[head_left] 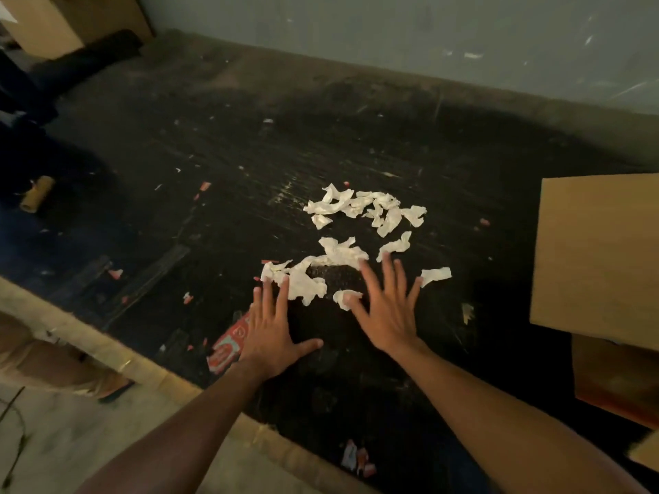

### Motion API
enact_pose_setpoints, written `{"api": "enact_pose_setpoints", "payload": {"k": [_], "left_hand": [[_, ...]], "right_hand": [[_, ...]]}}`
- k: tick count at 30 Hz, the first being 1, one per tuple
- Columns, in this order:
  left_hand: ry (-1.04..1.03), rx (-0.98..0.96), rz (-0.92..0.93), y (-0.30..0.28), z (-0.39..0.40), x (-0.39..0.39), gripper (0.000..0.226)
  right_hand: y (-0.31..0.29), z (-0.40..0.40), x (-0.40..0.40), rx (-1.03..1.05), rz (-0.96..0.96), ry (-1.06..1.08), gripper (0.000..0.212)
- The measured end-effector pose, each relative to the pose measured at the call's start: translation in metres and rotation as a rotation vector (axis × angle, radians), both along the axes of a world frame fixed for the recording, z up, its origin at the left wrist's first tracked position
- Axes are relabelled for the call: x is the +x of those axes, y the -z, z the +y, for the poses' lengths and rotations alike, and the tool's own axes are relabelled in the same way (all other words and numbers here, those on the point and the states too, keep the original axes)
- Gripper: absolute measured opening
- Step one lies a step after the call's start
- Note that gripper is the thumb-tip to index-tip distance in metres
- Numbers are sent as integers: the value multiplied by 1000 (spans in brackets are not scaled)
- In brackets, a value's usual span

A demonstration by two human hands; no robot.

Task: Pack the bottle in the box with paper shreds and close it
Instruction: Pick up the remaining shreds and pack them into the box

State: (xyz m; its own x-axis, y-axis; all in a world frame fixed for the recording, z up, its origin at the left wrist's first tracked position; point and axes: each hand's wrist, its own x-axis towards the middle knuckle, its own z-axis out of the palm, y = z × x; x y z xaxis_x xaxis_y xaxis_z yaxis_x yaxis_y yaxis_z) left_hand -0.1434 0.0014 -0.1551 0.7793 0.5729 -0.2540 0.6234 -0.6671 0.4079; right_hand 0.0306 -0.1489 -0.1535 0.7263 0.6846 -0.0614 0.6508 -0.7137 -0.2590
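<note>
- Left hand and right hand: fingers spread, flat, fingertips on nearest shreds.
- Sweep inward, gather the far pieces, then lift to box at right.

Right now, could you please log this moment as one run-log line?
left hand: open, fingertips on paper shreds | right hand: open, over shreds | box: right | bottle: unseen
</note>
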Motion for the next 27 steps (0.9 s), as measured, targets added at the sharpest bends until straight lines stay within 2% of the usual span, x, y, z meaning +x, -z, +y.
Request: {"api": "enact_pose_setpoints", "payload": {"k": [3, 6, 8, 10, 13, 15, 18, 19, 21, 24, 27], "left_hand": [[-67, 21, 46, 5, 8, 4, 145], [-43, 57, 91, 10, 18, 25, 145], [20, 55, 100, 11, 22, 40, 142], [131, 50, 70, 13, 24, 51, 133], [303, 27, -60, 6, 28, 57, 106], [310, 30, -174, -5, 41, 60, 92], [237, 80, -242, -18, 77, 79, 88], [212, 65, -228, -21, 91, 91, 91], [173, -1, -177, -27, 116, 121, 95], [163, -115, -119, -29, 146, 173, 96], [238, -154, -101, -24, 166, 220, 101]], "right_hand": [[1, -14, 44, 81, 11, 321, 71], [2, -24, 84, 56, 177, 510, 70], [5, -23, 89, 30, 249, 452, 69], [8, -17, 78, 61, 274, 302, 68], [3, -10, 52, 229, 372, 91, 58], [-1, -6, 45, 427, 375, 93, 41], [-9, 9, 66, 609, 285, 282, 29], [-12, 15, 81, 595, 264, 328, 34], [-21, 32, 120, 440, 267, 386, 47], [-33, 59, 177, 189, 389, 435, 60], [-37, 91, 213, 12, 415, 328, 62]]}}
